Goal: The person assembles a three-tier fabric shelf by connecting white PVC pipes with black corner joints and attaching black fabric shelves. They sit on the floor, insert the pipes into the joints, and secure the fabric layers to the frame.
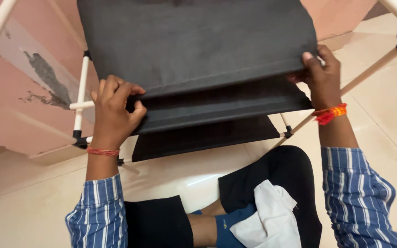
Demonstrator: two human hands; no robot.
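Hands clamped on black fabric shelf (198, 50) spanning upper centre of frame: my left hand (113, 110) pinches its left edge by the white rack tubes (81, 82), my right hand (322, 76) grips its right edge.

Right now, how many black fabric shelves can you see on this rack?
3. The top shelf is gripped at its front edge by both hands, the middle shelf sits just under it, and the bottom shelf is nearest the floor. More may be hidden above the frame.
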